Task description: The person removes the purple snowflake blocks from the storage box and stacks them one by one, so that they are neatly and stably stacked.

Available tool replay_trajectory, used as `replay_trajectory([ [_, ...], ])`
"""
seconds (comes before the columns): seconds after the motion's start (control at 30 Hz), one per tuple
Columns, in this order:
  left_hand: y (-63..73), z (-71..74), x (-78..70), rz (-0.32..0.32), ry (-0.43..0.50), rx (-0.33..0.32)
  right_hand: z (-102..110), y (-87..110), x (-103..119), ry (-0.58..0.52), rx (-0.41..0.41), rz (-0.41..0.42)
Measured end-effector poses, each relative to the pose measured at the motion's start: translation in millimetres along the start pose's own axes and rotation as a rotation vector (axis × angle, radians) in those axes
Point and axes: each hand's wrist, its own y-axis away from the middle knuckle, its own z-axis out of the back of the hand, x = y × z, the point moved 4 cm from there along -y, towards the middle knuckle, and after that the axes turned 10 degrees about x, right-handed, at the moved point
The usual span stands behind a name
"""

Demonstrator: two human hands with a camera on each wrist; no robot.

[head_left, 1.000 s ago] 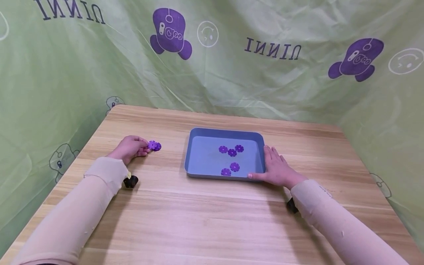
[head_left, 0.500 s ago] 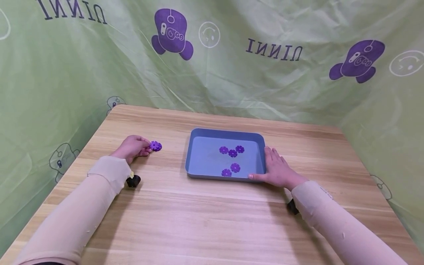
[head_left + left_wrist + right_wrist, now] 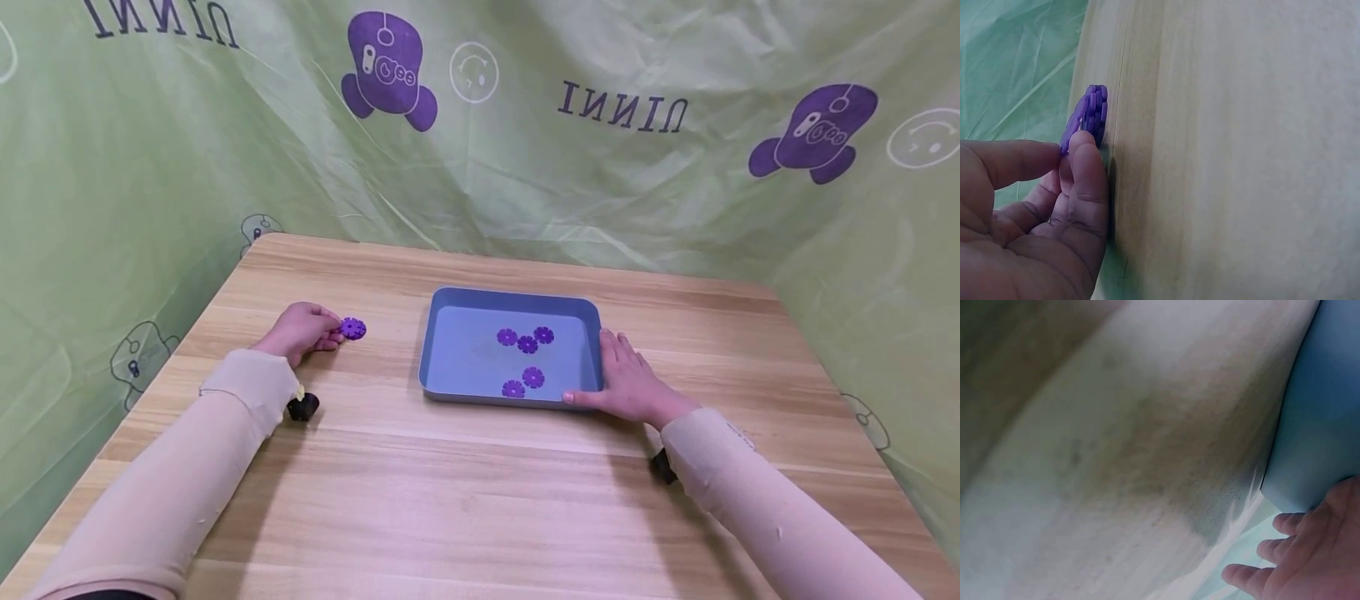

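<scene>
My left hand is at the left of the table, its thumb and a finger pinching the edge of a purple notched, flower-shaped disc. In the left wrist view this disc leans at a slant against more purple discs close over the wood. The right hand rests on the near right corner of a shallow blue-grey tray, thumb on the front rim and fingers spread along the side wall. Several purple discs of the same kind lie flat inside the tray.
The wood-grain table has a green printed curtain hanging behind it and down both sides. A black wrist-worn device sits under the left sleeve, another under the right.
The pinched disc has shifted slightly right, from half overlapping the other disc to almost covering it in the head view. My right hand and the tray stay in place.
</scene>
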Motion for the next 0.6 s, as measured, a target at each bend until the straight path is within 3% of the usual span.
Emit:
replay_trajectory([
  [0.6, 1.9, -0.4, -3.1, -0.004, 0.001, 0.02, 0.1, -1.5, -0.6, -0.003, 0.01, -0.011],
])
